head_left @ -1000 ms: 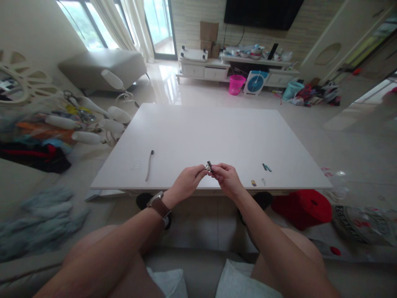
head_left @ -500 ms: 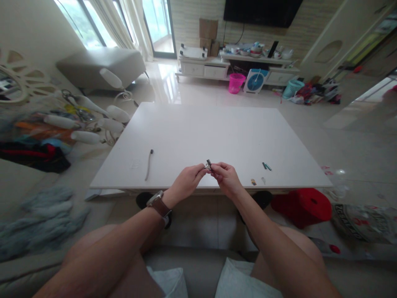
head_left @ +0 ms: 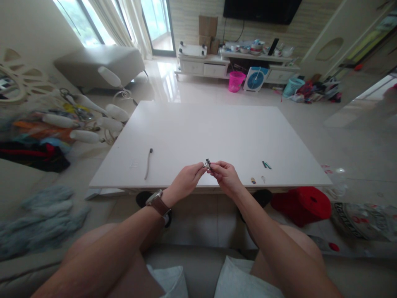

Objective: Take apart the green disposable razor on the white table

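In front of me, close over the near edge of the white table (head_left: pixel 204 128), both hands meet at a small black and silver clip (head_left: pixel 208 161) that looks like a binder clip. My left hand (head_left: pixel 186 178) pinches its silver side between thumb and fingers. From the other side my right hand (head_left: pixel 226 176) pinches the darker part. Fingers cover much of the piece. A toothbrush (head_left: pixel 148 164) with a dark head lies left of my hands. To the right are two dark green batteries (head_left: pixel 266 165), a small key-like piece (head_left: pixel 263 179) and a small colourful piece (head_left: pixel 253 181).
Thin, pale, clear pieces (head_left: pixel 134 163) lie at the table's left. A red stool (head_left: pixel 305 207) stands by the near right corner, beside a printed bag (head_left: pixel 361 221). A lamp with white shades (head_left: pixel 110 111) is by the left edge. A pink basket (head_left: pixel 236 82) sits beyond the table.
Hands and clip stay almost in the same place, with only a slight shift in the fingers. The whole view has moved a little.
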Action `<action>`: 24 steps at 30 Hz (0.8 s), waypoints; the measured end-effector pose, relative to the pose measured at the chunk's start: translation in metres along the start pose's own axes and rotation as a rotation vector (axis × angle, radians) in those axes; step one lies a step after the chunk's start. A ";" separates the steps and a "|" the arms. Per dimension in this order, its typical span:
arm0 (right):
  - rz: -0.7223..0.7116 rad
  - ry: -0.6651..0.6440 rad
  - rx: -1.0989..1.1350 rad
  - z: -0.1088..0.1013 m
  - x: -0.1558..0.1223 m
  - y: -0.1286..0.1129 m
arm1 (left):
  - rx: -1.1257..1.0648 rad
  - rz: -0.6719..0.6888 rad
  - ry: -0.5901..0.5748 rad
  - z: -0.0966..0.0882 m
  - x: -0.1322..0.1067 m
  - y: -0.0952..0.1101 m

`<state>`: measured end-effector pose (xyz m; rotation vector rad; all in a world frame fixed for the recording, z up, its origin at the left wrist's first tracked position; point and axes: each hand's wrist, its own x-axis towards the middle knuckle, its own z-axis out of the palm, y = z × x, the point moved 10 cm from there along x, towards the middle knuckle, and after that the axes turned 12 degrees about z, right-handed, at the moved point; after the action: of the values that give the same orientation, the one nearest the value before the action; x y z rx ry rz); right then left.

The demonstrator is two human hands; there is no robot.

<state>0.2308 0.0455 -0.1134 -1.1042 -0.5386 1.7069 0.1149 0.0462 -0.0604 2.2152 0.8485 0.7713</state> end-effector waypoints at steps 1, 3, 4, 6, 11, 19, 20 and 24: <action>-0.001 -0.002 -0.002 0.000 0.000 0.000 | 0.008 0.002 -0.004 0.000 0.000 0.000; 0.000 -0.001 0.001 0.000 0.000 0.001 | 0.024 0.006 -0.014 0.001 0.000 0.000; 0.001 0.000 0.005 0.000 0.000 0.001 | 0.031 0.007 -0.018 0.001 0.000 0.000; 0.006 0.000 0.009 0.000 0.000 0.001 | 0.040 0.006 -0.022 0.001 0.000 0.000; 0.040 -0.020 0.009 0.000 -0.001 0.002 | 0.052 0.002 -0.041 0.002 -0.001 0.000; 0.070 -0.041 -0.003 0.001 -0.001 0.003 | 0.070 0.020 -0.041 -0.002 0.000 0.001; 0.078 -0.043 0.005 0.001 -0.002 0.004 | 0.080 0.026 -0.046 -0.003 0.001 0.002; 0.115 -0.049 0.046 0.002 -0.002 0.007 | 0.140 0.058 -0.084 -0.004 0.002 0.003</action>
<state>0.2258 0.0411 -0.1164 -1.0807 -0.4720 1.8412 0.1140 0.0471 -0.0554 2.3875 0.8224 0.6576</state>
